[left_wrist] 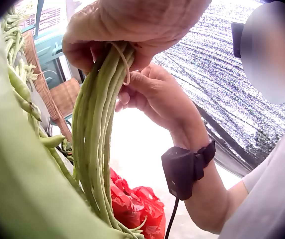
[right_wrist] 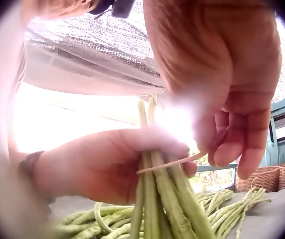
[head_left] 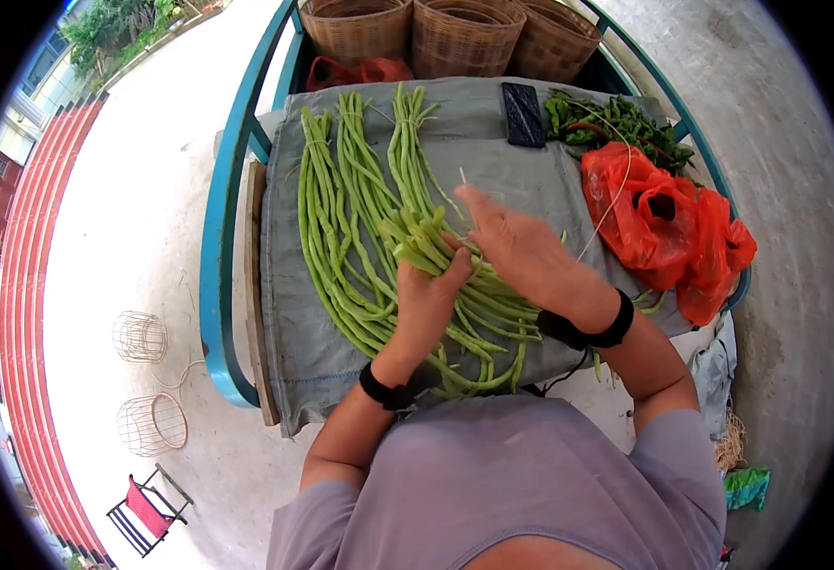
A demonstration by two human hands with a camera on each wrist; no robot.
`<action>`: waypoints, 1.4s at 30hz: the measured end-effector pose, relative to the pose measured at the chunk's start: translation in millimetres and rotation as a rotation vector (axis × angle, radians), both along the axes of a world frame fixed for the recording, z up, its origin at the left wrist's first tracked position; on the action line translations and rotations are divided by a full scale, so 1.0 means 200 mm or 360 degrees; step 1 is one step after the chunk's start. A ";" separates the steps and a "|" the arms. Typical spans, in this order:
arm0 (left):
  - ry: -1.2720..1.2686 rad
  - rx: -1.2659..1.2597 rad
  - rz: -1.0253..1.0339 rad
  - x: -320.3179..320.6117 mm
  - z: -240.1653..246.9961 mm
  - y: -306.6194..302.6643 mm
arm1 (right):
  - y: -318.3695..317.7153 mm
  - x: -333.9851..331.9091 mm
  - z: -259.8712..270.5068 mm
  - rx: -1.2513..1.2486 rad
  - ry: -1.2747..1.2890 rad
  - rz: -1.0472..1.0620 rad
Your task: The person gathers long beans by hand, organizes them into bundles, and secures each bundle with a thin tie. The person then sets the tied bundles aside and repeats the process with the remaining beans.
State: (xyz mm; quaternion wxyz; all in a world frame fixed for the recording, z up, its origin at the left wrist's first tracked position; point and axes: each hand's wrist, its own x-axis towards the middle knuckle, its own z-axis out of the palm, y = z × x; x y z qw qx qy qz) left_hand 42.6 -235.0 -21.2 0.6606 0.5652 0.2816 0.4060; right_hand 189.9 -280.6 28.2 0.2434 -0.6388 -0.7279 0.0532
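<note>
Mostly slender, pale-green long beans (left_wrist: 96, 134).

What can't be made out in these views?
Right wrist: bare left hand, glare washes out part of thumb.
Right wrist: held long green beans, bottom edge cuts lower ends.
Left wrist: that hand covers their top ends.
Head: crumpled red plastic bag, folds hide any contents.

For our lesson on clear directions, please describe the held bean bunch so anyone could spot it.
Within the blue frame, find the grey cloth. Above it, the left hand grips the long green bean bunch. Unlike the bunches lying beyond, its end is lifted, and the right hand holds a pale strand crossing it.
</note>
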 end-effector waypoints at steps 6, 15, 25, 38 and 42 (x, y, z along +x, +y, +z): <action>0.0088 -0.0001 -0.0015 0.00 0.00 0.01 | 0.03 0.02 -0.01 -0.0027 -0.0013 -0.0018; -0.0034 -0.0052 0.0020 0.02 -0.01 0.00 | 0.00 0.03 -0.05 -0.0090 -0.0006 0.0109; 0.0121 0.0015 0.0058 -0.01 -0.01 0.01 | 0.06 0.03 0.02 -0.0268 -0.0094 0.0087; 0.0123 0.0042 0.0067 0.00 -0.03 0.00 | 0.05 0.01 0.06 -0.0319 -0.0222 0.0148; 0.0109 0.0070 0.0082 0.00 -0.06 0.00 | 0.04 0.02 0.01 -0.0192 -0.0307 0.0178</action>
